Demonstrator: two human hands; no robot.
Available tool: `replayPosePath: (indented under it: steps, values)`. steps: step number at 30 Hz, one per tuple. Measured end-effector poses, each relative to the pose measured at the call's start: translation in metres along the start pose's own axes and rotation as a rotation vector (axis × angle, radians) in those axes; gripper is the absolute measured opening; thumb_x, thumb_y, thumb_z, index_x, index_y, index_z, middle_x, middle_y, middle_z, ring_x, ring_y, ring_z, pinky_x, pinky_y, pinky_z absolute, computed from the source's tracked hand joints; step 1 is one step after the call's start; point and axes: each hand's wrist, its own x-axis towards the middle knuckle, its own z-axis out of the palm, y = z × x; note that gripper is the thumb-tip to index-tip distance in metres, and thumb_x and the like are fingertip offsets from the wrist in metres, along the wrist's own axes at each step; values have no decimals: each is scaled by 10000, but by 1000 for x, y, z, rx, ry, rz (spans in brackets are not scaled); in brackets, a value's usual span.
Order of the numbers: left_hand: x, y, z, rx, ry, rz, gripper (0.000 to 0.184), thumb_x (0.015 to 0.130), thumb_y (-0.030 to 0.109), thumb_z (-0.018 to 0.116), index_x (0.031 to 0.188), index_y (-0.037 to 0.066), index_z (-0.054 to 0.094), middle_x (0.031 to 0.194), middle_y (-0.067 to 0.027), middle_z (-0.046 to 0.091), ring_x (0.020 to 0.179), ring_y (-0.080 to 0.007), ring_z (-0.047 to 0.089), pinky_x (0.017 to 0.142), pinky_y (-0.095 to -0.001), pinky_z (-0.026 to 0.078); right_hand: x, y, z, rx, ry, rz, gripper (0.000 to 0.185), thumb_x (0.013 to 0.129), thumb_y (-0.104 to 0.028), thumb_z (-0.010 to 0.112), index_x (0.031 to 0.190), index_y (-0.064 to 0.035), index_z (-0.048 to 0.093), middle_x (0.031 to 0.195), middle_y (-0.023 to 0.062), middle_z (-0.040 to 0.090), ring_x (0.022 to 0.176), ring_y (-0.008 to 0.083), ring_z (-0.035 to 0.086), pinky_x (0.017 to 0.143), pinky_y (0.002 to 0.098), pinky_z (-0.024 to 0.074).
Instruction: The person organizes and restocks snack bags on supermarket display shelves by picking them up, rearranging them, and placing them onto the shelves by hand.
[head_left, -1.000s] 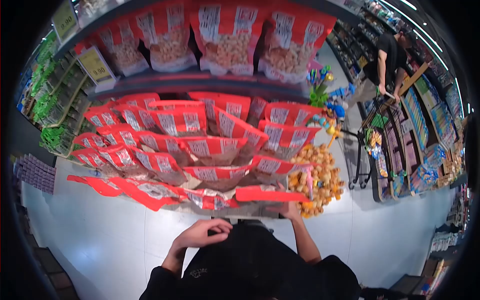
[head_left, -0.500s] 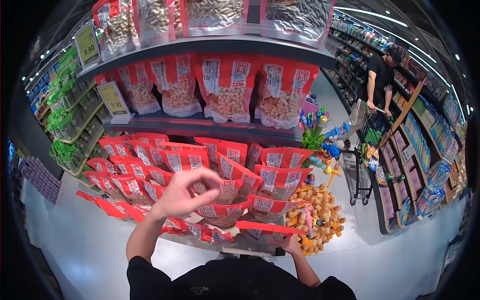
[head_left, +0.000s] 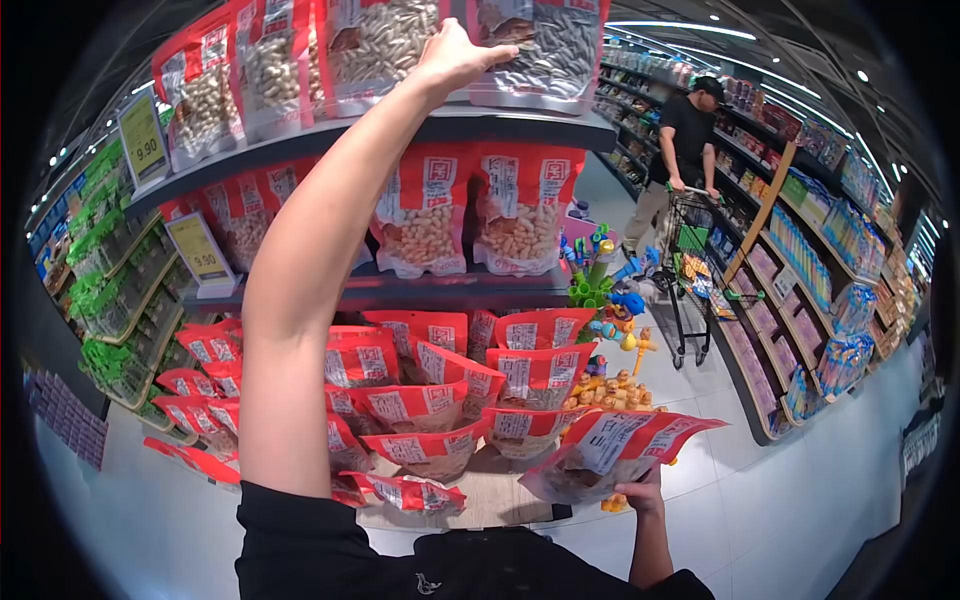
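Observation:
My left hand (head_left: 462,58) is raised to the top shelf, thumb and fingers apart, in front of a bag of pale seeds (head_left: 375,45) and a bag of dark striped sunflower seeds (head_left: 545,60). Whether it touches either bag I cannot tell. Low at the right, my right hand (head_left: 643,492) grips the lower edge of a red snack bag (head_left: 610,450) with a clear lower part, tilted with its red top toward the right. Beside it, several similar red bags (head_left: 425,450) stand in rows in the lower display.
Bags of peanuts in shells (head_left: 420,215) line the middle shelf (head_left: 480,288), with price tags (head_left: 200,250) at its left end. Colourful toys (head_left: 605,290) hang at the right. A person (head_left: 685,145) holds a shopping cart (head_left: 690,270) in the aisle.
My left hand has risen from above the lower bags to the top shelf. My right hand has lifted the red snack bag up and to the right. The view has shifted.

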Motion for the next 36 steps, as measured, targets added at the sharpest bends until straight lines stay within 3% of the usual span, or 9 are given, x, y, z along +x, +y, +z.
replayPosePath:
  steps: [5, 10, 14, 21, 24, 27, 33, 35, 36]
  values:
    - [26, 2, 17, -244, -42, -113, 1237, 567, 530, 887, 1341, -174, 228, 1256, -325, 512, 1112, -306, 596, 957, -396, 488, -20, 3, 20, 198, 79, -150, 899, 456, 39, 834, 1284, 21, 484, 1182, 97, 598, 1079, 259, 597, 913, 382, 507]
    - [32, -3, 24, -498, -35, -166, 690, 664, 360, 888, 1091, -100, 601, 1021, -167, 670, 986, -234, 630, 846, -380, 501, -29, 7, 22, 126, 102, -145, 835, 483, 12, 845, 1257, 3, 530, 1165, 87, 620, 1079, 247, 605, 941, 384, 491]
    - [58, -32, 38, -725, -219, -170, 510, 697, 323, 868, 931, -86, 673, 902, -127, 692, 896, -215, 652, 777, -376, 503, -29, 15, 18, 130, 165, -176, 836, 492, 10, 847, 1263, 3, 522, 1162, 87, 621, 1072, 247, 609, 939, 382, 493]
    - [31, -3, 49, -413, 377, 286, 419, 723, 160, 832, 1044, -1, 616, 957, -137, 690, 851, -209, 668, 763, -353, 540, -20, 18, 16, 159, 174, -176, 824, 503, 49, 816, 1266, 1, 508, 1162, 96, 615, 1064, 251, 610, 930, 378, 497]
    - [25, 18, 39, -725, 277, 493, 490, 824, 166, 735, 1279, 102, 565, 1118, -119, 682, 937, -286, 666, 865, -379, 512, -19, 21, 13, 139, 178, -170, 825, 509, 52, 811, 1271, -3, 499, 1155, 97, 615, 1057, 250, 613, 917, 378, 503]
    - [-6, 60, 1, -427, 368, 171, 354, 807, 118, 750, 1129, 11, 649, 985, -107, 711, 913, -196, 663, 805, -319, 504, -15, 28, 9, 131, 206, -148, 808, 517, 51, 807, 1261, -13, 498, 1134, 93, 617, 1036, 245, 618, 893, 371, 512]
    - [-25, 66, -18, -925, 376, 292, 307, 831, 111, 738, 1074, -52, 645, 1032, -95, 698, 912, -186, 653, 815, -300, 493, -3, 40, -21, 138, 220, -19, 767, 542, 32, 799, 1237, -35, 482, 1096, 78, 617, 982, 223, 629, 834, 341, 529]
    - [-52, 62, -24, -1095, 168, 240, 523, 808, 186, 767, 1208, -65, 543, 1061, -128, 687, 929, -208, 656, 839, -307, 497, 0, 39, -31, 158, 190, 68, 771, 566, 10, 790, 1259, -39, 456, 1101, 76, 615, 980, 220, 633, 824, 336, 533]
    - [-68, 61, -28, -1176, 62, 214, 633, 796, 224, 782, 1275, -71, 492, 1076, -145, 682, 938, -219, 658, 850, -310, 500, 6, 35, -25, 85, 229, -121, 754, 607, -107, 785, 1281, -19, 459, 1140, 96, 625, 1042, 238, 632, 877, 361, 528]
